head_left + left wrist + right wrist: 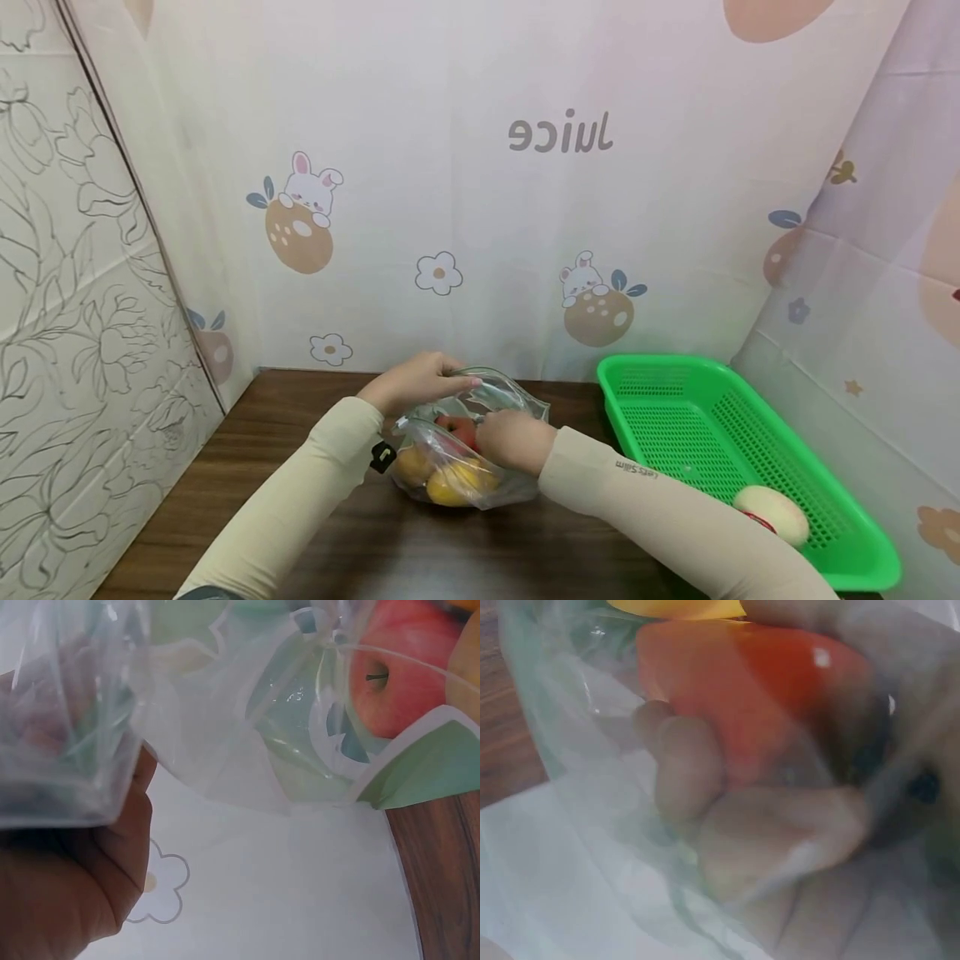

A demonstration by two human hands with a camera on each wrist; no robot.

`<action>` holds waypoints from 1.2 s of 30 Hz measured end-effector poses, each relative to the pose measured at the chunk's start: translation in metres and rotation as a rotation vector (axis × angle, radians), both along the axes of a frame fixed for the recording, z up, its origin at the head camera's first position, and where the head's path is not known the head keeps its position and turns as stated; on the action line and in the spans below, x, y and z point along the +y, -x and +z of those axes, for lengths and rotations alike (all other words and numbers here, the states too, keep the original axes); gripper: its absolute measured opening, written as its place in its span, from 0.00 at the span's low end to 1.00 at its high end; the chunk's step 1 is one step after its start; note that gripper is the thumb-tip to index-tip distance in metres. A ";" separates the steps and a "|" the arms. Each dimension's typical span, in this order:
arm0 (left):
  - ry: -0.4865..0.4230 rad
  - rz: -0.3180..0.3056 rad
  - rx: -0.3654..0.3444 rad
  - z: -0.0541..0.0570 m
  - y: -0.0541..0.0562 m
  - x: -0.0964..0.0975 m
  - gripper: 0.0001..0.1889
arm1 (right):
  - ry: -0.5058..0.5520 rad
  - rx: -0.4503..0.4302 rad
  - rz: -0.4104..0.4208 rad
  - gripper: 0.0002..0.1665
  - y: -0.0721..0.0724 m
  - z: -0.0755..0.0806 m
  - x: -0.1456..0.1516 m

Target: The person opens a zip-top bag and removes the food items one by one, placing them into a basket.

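Left hand (420, 383) grips clear bag (513, 492) at rim. Right hand (513, 440), inside bag, curled round orange-red item (727, 682). Red apple (456, 428), yellow fruit (452, 490) in bag; green basket (817, 468) right of bag.

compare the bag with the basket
The bag is mostly see-through and creased, while the basket is green, full of small holes and firm in shape. The bag looks smaller than the basket. The bag holds a red apple and yellow fruit, among others; the basket shows just one pale fruit. Both are open at the top.
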State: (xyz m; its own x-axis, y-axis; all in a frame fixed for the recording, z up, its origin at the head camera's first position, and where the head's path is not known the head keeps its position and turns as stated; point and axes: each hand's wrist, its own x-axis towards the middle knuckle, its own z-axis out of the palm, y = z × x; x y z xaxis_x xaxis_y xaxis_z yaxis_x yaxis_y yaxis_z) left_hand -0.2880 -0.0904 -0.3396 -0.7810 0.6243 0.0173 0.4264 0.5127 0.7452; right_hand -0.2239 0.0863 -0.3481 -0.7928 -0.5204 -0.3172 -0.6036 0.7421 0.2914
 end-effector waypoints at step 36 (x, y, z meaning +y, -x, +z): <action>0.084 0.043 0.023 -0.006 0.008 -0.011 0.20 | 0.539 -0.026 0.169 0.13 0.008 0.085 0.068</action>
